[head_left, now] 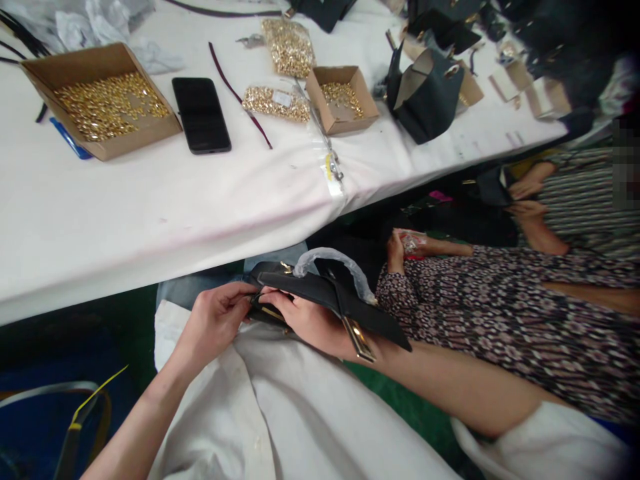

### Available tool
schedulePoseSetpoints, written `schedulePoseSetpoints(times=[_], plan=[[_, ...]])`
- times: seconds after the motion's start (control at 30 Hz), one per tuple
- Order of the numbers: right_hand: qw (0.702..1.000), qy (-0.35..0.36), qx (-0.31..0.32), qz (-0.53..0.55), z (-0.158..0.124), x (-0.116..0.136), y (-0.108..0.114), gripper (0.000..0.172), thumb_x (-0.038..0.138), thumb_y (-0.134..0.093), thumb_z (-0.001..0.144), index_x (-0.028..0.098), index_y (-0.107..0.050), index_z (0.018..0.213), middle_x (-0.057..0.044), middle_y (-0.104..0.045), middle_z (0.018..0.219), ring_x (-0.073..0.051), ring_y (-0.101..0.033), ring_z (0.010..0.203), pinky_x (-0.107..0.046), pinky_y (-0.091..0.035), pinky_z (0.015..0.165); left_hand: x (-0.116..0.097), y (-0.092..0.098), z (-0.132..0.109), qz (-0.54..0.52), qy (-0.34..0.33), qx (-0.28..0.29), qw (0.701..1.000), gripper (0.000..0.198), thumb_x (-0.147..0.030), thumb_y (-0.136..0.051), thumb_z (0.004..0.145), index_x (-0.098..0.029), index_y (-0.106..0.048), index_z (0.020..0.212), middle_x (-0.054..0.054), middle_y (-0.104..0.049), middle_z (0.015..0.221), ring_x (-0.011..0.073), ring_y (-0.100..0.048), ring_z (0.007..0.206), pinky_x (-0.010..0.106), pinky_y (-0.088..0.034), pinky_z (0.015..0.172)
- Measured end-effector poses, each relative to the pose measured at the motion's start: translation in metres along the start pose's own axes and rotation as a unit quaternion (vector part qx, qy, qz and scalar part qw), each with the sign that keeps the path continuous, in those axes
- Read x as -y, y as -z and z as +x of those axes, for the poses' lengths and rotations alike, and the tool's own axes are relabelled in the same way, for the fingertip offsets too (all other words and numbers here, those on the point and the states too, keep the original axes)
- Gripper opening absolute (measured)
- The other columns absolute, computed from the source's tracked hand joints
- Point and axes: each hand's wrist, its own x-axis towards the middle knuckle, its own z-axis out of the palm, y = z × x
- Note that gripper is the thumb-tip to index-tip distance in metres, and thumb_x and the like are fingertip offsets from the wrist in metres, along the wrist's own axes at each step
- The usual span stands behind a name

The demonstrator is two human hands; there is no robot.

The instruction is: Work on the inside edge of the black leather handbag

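Note:
A black handbag [310, 288] with a plastic-wrapped handle [345, 257] and gold metal parts lies over my lap. My left hand [215, 323] pinches the bag's dark edge at its left end, fingers pressed together. Close beside it, my right hand [305, 320] reaches under the bag's flap, thumb and fingers closed on the same dark edge. The flap rests over my right wrist, and a gold bar [359, 339] hangs there. What lies between the fingertips is too small to make out.
On the white table [150, 233] are a large box of gold pieces [110, 107], a phone [201, 115], bags of gold pieces [287, 50], a smaller box [345, 123] and a standing black bag [425, 93]. Two people sit at the right, one in a patterned dress [475, 300].

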Motion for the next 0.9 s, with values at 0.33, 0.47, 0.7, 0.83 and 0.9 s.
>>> schedulePoseSetpoints(times=[0.33,0.47,0.7,0.83,0.9], plan=[[0.999,-0.002,0.027,0.023,0.0,-0.004,0.004,0.014,0.031,-0.074,0.105,0.029,-0.087,0.102,0.001,-0.087,0.112,-0.022,-0.08,0.11,-0.04,-0.061,0.116,0.004,-0.003,-0.009,0.039,-0.025,-0.024,0.999,0.034,-0.024,-0.066,0.102,-0.025,-0.084,0.131,0.003,-0.086,0.115,0.0238,-0.08,0.099,0.03,-0.06,0.085],[0.997,-0.015,0.057,0.056,-0.003,-0.019,0.007,0.014,0.036,-0.075,0.105,0.03,-0.087,0.108,0.002,-0.087,0.114,-0.024,-0.082,0.109,-0.039,-0.064,0.111,0.001,-0.01,-0.014,0.026,-0.02,-0.034,0.999,0.034,-0.021,-0.066,0.102,-0.026,-0.083,0.131,0.001,-0.086,0.111,0.0234,-0.08,0.096,0.03,-0.059,0.083],[0.986,-0.103,0.103,0.078,-0.008,-0.043,0.008,0.017,0.042,-0.081,0.101,0.032,-0.087,0.113,0.0,-0.087,0.118,-0.026,-0.083,0.108,-0.041,-0.069,0.102,-0.004,-0.026,-0.023,0.03,-0.031,-0.079,0.996,0.04,-0.014,-0.063,0.099,-0.027,-0.079,0.133,0.0,-0.085,0.106,0.0223,-0.079,0.094,0.029,-0.06,0.076],[0.98,-0.12,0.132,0.094,-0.005,-0.047,0.014,0.019,0.034,-0.082,0.099,0.033,-0.088,0.117,-0.001,-0.087,0.123,-0.027,-0.084,0.108,-0.043,-0.07,0.102,0.0,-0.029,-0.027,0.027,-0.031,-0.079,0.996,0.045,-0.011,-0.061,0.098,-0.031,-0.076,0.135,-0.003,-0.084,0.108,0.021,-0.08,0.096,0.026,-0.059,0.071],[0.976,-0.121,0.158,0.088,-0.003,-0.048,0.019,0.021,0.032,-0.082,0.099,0.034,-0.088,0.119,0.0,-0.087,0.122,-0.028,-0.084,0.107,-0.044,-0.071,0.1,0.001,-0.031,-0.027,0.021,-0.032,-0.078,0.996,0.045,-0.01,-0.059,0.097,-0.032,-0.076,0.133,-0.004,-0.084,0.107,0.0207,-0.081,0.096,0.025,-0.058,0.069]])
